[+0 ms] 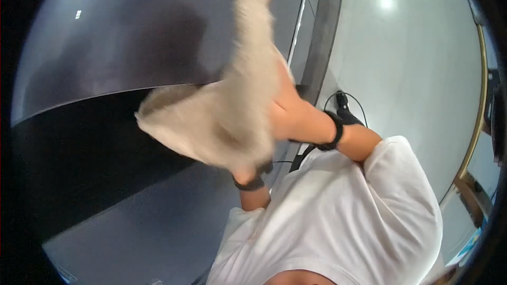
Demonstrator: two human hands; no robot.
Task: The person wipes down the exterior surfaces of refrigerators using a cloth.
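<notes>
A beige, fuzzy cloth [232, 100] with a frayed upper edge is held up in the air in front of me, smeared by motion. My right hand [283, 92] grips it from the right side; the fingers are hidden behind its folds. Lower down, my left hand [244, 173] is mostly covered by the same cloth, with only the part near the wrist showing, and it appears to hold the lower part. Both wrists wear black bands. Behind the cloth is a glossy dark grey panel [121, 47]; whether the cloth touches it I cannot tell.
Below the panel's curved edge lies a black opening or shadow [105, 153], then a grey-blue surface [137, 227]. A pale, shiny floor [406, 58] spreads on the right, with a yellow strip [478, 100] along its far side. A thin black cable [362, 106] loops near my body.
</notes>
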